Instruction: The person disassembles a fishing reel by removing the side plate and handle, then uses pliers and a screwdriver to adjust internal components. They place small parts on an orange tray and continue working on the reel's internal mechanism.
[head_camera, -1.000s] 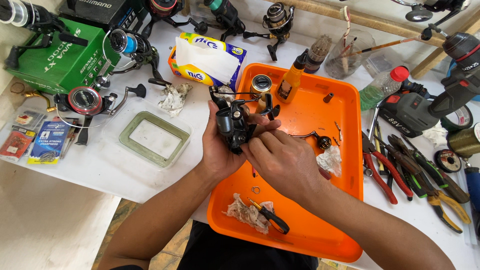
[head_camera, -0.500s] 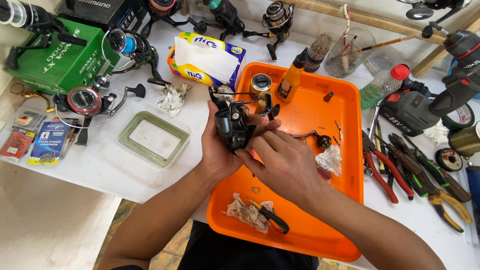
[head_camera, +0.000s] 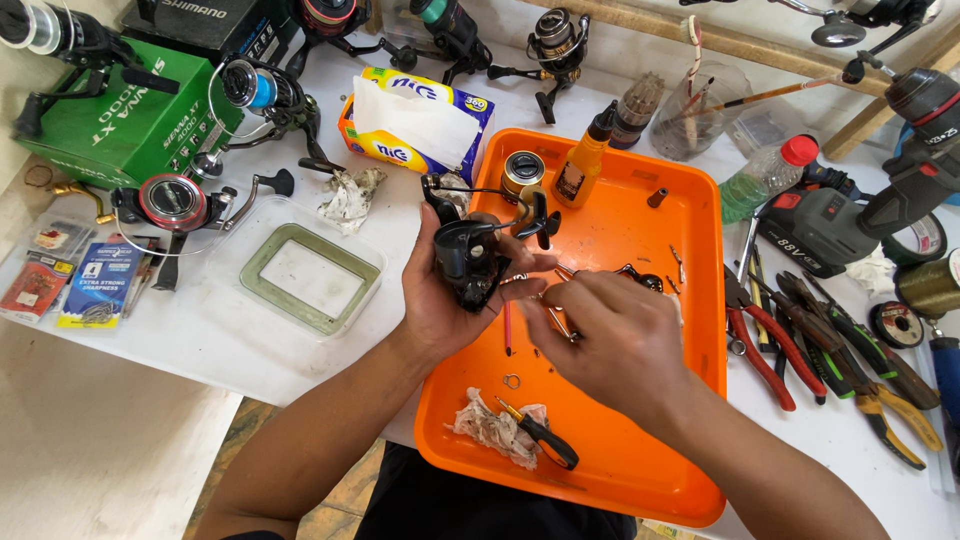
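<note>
A single camera sat on the person's head and looked steeply down and forward over a white worktable (head_camera: 250, 340). It stood close: both forearms entered from the bottom edge and met near the middle of the frame, where the left hand (head_camera: 440, 300) and right hand (head_camera: 610, 340) filled the centre above an orange tray (head_camera: 690, 230). The view faced the far side of the table, whose back edge ran along the top of the frame. The green box (head_camera: 120, 120) lay at upper left, the pliers (head_camera: 770, 340) at right. Bare floor showed at lower left. No second view shared the scene.
</note>
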